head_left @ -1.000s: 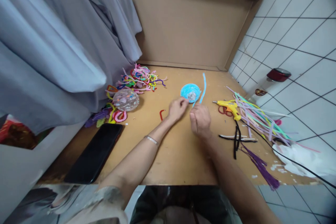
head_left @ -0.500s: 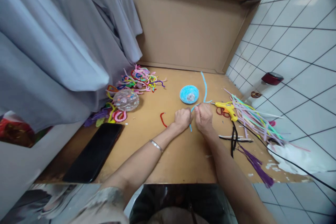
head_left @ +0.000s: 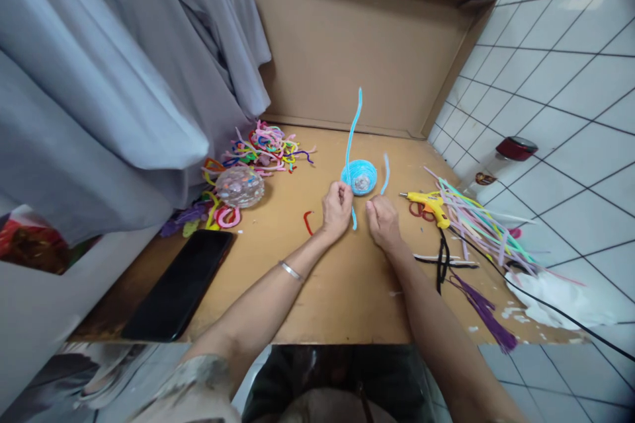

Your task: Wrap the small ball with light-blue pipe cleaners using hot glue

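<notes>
My left hand [head_left: 338,210] pinches a long light-blue pipe cleaner [head_left: 353,135], which stands nearly upright with its short lower end below the fingers. My right hand [head_left: 383,219] is closed, with a second light-blue pipe cleaner [head_left: 386,173] sticking up from it; how the fingers grip this piece is hidden. Just beyond both hands sits a small bowl [head_left: 368,170] coiled in blue, with a silvery-grey centre. The long pipe cleaner crosses in front of its left side. A short bent red pipe cleaner [head_left: 307,222] lies left of my left hand.
A yellow glue gun [head_left: 430,202] with a cord and loose pastel pipe cleaners [head_left: 476,218] lie at right, near a purple tassel [head_left: 481,314]. At left are a black phone [head_left: 181,284], a clear dome [head_left: 240,187] and a colourful pipe-cleaner heap [head_left: 270,145]. Cardboard [head_left: 357,53] stands behind.
My hands have moved apart from being close together. My left hand has shifted left and slightly up, and the long pipe cleaner now rises from it. The piece at my right hand is more upright.
</notes>
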Available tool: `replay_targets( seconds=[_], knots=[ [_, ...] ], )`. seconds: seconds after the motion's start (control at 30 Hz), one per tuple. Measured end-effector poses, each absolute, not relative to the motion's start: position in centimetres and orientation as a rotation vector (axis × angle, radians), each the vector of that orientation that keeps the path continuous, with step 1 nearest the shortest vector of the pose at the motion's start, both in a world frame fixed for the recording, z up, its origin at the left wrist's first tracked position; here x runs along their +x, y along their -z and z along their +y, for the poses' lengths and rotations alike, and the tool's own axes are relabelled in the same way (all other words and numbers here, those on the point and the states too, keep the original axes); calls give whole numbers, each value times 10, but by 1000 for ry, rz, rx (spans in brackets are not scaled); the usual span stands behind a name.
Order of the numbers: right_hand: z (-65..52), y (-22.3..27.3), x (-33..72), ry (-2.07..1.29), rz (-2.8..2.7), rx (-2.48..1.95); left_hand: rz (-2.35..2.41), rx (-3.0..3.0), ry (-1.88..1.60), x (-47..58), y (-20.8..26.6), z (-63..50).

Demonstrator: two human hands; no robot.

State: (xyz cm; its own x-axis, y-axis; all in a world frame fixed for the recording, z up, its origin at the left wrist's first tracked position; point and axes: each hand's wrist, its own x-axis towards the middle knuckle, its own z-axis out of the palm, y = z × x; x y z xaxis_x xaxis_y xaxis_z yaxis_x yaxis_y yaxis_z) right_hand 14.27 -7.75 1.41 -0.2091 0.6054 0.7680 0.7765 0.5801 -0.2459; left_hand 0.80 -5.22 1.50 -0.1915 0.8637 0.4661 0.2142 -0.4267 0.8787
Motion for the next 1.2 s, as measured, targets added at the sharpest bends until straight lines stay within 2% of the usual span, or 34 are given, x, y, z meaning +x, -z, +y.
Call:
replay_targets(
  seconds=[0.13,0.27,0.47,0.73,0.87,0.93,1.03,1.2],
  knots=[
    [-72,-7,146,-31,-2087,-1168,1200,1432,-1631,10,-18,-56],
    [-74,-7,147,-114,-2076,-1241,1189,1349,-1605,9,-18,-55],
    [-80,-18,145,-227,-1802,-1186,1095,1279,-1593,11,-15,-53],
    [-76,-22,130,-811,-1285,-1089,879,1330,-1470,25,-11,-68],
    [-79,-27,127,-879,-1125,-1099,788,1510,-1367,28,-12,-78],
    [-80,-29,129,-863,-1102,-1140,854,1512,-1431,25,-12,-75],
    [-81,-28,129,-822,-1214,-1211,1022,1361,-1620,15,-13,-61],
    [-87,-24,118,-928,-1449,-1309,973,1291,-1603,-3,-17,-41]
  ],
)
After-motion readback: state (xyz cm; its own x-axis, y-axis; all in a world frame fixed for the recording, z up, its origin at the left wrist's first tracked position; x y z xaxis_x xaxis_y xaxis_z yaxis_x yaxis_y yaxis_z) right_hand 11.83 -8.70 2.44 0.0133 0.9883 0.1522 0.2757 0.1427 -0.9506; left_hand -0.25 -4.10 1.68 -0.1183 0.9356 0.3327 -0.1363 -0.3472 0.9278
